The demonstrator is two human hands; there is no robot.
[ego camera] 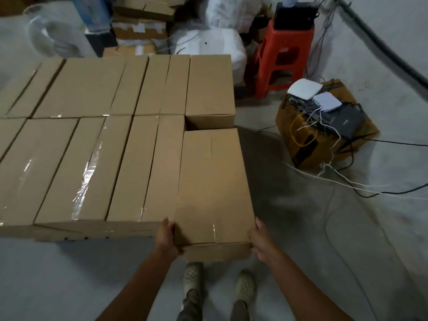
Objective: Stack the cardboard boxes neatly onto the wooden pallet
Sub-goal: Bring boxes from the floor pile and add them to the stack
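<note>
**Corner box going into the gap**

The box layer [92, 135] hides the pallet. The held box [213, 177] is at the near right corner against its neighbour, probably closing the row. The left hand [165, 237] and right hand [260, 242] grip its near-end sides to steer it square.

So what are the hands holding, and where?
One cardboard box, by its near end: left hand on its left edge, right hand on its right edge.

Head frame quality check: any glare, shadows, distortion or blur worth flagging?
Head view: dim, flat light; glare streaks on the tape across the stacked boxes, whose edges fan out from wide-angle distortion; the held box casts a soft shadow on the floor; left hand and right hand read clearly.
</note>
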